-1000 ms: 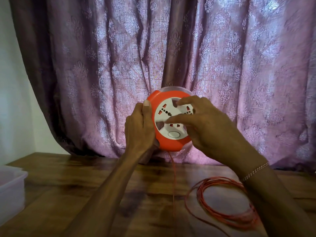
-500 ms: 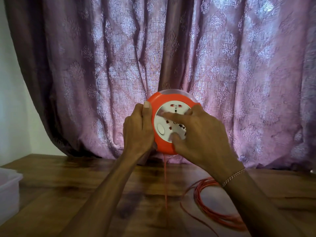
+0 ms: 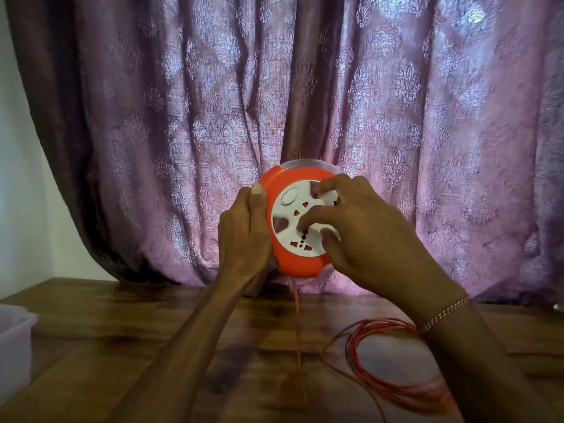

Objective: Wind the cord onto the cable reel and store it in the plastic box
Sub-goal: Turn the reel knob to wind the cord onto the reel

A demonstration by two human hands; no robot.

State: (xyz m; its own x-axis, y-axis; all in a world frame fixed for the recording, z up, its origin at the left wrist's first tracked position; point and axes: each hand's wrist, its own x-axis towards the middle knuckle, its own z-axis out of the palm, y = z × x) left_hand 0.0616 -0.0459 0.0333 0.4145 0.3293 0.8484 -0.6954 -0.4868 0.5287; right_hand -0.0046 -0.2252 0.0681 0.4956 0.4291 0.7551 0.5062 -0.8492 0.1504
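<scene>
One container is in view: a translucent plastic box [image 3: 13,346] at the lower left edge of the frame, only partly visible; its contents cannot be told. It stands on the wooden table [image 3: 128,346], well apart from the reel.

The cable reel [image 3: 293,257], orange with a white socket face, is held upright above the table at centre frame, before a purple patterned curtain [image 3: 183,117]. The left hand [image 3: 244,236] is closed around the reel's left rim, thumb pressed along the orange edge. The right hand [image 3: 363,236] lies over the white face, fingers curled and spread, fingertips on the spokes.

The orange cord [image 3: 393,383] hangs straight down from the reel's underside, and its loose remainder lies coiled on the table at lower right, partly behind the right forearm, which bears a bracelet [image 3: 445,312].
</scene>
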